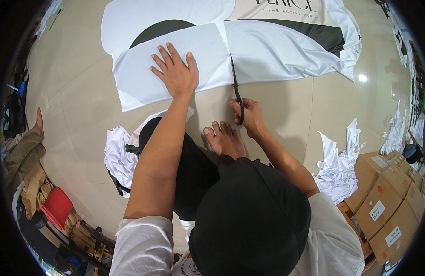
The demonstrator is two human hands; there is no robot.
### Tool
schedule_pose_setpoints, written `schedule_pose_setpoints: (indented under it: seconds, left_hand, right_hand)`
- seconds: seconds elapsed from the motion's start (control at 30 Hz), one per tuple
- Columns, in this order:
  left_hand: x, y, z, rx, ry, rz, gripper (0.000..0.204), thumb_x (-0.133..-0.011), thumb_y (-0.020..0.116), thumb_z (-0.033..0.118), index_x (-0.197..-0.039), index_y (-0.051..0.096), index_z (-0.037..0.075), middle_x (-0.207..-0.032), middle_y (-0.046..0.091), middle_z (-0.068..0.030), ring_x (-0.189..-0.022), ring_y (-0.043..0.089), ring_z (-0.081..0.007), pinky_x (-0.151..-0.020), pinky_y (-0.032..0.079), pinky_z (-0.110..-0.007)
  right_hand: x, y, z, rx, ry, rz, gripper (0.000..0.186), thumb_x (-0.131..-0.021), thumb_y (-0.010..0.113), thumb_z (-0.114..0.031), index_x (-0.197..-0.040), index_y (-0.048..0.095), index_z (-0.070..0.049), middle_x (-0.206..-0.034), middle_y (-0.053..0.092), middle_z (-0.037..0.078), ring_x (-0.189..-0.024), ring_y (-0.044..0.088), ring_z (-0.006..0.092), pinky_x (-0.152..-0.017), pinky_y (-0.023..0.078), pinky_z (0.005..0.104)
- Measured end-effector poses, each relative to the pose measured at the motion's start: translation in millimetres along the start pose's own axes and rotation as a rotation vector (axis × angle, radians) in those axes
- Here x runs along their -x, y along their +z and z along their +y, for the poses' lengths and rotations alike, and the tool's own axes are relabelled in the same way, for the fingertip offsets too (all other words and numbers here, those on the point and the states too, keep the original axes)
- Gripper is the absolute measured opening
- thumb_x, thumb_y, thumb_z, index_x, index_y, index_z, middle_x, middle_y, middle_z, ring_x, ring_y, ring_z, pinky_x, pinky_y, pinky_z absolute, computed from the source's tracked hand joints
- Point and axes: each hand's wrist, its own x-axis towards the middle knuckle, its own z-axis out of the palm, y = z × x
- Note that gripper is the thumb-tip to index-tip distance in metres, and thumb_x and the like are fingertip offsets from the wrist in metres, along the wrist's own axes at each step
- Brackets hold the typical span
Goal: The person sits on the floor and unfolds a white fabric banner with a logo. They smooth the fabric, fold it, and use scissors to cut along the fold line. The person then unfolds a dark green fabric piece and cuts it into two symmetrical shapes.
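Note:
A long piece of white fabric [277,50] with dark curved panels [161,30] and printed lettering lies on the tiled floor. My left hand [175,73] rests flat on its left part, fingers spread. My right hand [249,115] grips black scissors [236,89] by the handles at the fabric's near edge; their blades point away from me along a narrow slit or seam, and whether they are parted is unclear. My bare foot [225,140] is just below the fabric, between my arms.
White scrap heaps [118,156] lie left and right of me. Stacked cardboard boxes [378,193] stand at lower right. Another person's bare foot and trousered leg [26,152] are at the left, near a red object [56,207]. A person in dark clothing [411,152] is at the far right.

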Motion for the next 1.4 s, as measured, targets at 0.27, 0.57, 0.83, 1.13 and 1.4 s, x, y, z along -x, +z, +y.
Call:
schedule_pose_setpoints:
  seconds: [0.27, 0.57, 0.83, 1.13, 1.4]
  left_hand:
    - [0, 2, -1, -0.004, 0.000, 0.015, 0.077, -0.108, 0.039, 0.050, -0.167, 0.026, 0.003, -0.174, 0.020, -0.0249, -0.160, 0.011, -0.0497, -0.127, 0.005, -0.066]
    - [0, 1, 0, -0.002, 0.001, 0.016, 0.077, -0.108, 0.039, 0.051, -0.167, 0.027, 0.003, -0.174, 0.020, -0.0246, -0.160, 0.011, -0.0494, -0.127, 0.005, -0.066]
    - [0, 2, 0, -0.009, 0.012, 0.035, 0.076, -0.108, 0.040, 0.050, -0.167, 0.027, 0.003, -0.174, 0.020, -0.0247, -0.160, 0.011, -0.0496, -0.127, 0.006, -0.067]
    - [0, 3, 0, -0.005, 0.004, 0.028, 0.076, -0.107, 0.041, 0.050, -0.167, 0.028, 0.004, -0.174, 0.020, -0.0237, -0.161, 0.010, -0.0493, -0.127, 0.005, -0.066]
    - [-1, -2, 2, 0.008, -0.003, 0.002, 0.077, -0.107, 0.041, 0.050, -0.167, 0.027, 0.004, -0.174, 0.019, -0.0243, -0.161, 0.010, -0.0494, -0.128, 0.004, -0.066]
  right_hand:
    - [1, -3, -1, -0.013, 0.001, -0.013, 0.031, -0.091, 0.078, -0.026, -0.079, 0.064, -0.003, -0.061, 0.058, 0.000, -0.047, 0.055, 0.0097, -0.044, 0.042, 0.0265]
    - [-9, 3, -21, 0.002, -0.009, -0.012, 0.037, -0.089, 0.080, -0.035, -0.076, 0.060, -0.006, -0.060, 0.056, 0.001, -0.047, 0.053, 0.0108, -0.045, 0.040, 0.0271]
    - [3, -13, -11, -0.032, 0.047, -0.035, 0.036, -0.090, 0.080, -0.034, -0.077, 0.060, -0.008, -0.061, 0.055, -0.001, -0.048, 0.053, 0.0106, -0.046, 0.039, 0.0271]
    - [33, -28, 15, 0.025, 0.060, -0.050, 0.033, -0.091, 0.080, -0.034, -0.080, 0.062, -0.008, -0.065, 0.056, -0.001, -0.052, 0.052, 0.0093, -0.050, 0.038, 0.0263]
    - [8, -17, 7, -0.040, 0.014, -0.081, 0.032, -0.092, 0.078, -0.033, -0.079, 0.062, -0.008, -0.062, 0.055, -0.002, -0.052, 0.053, 0.0100, -0.049, 0.039, 0.0265]
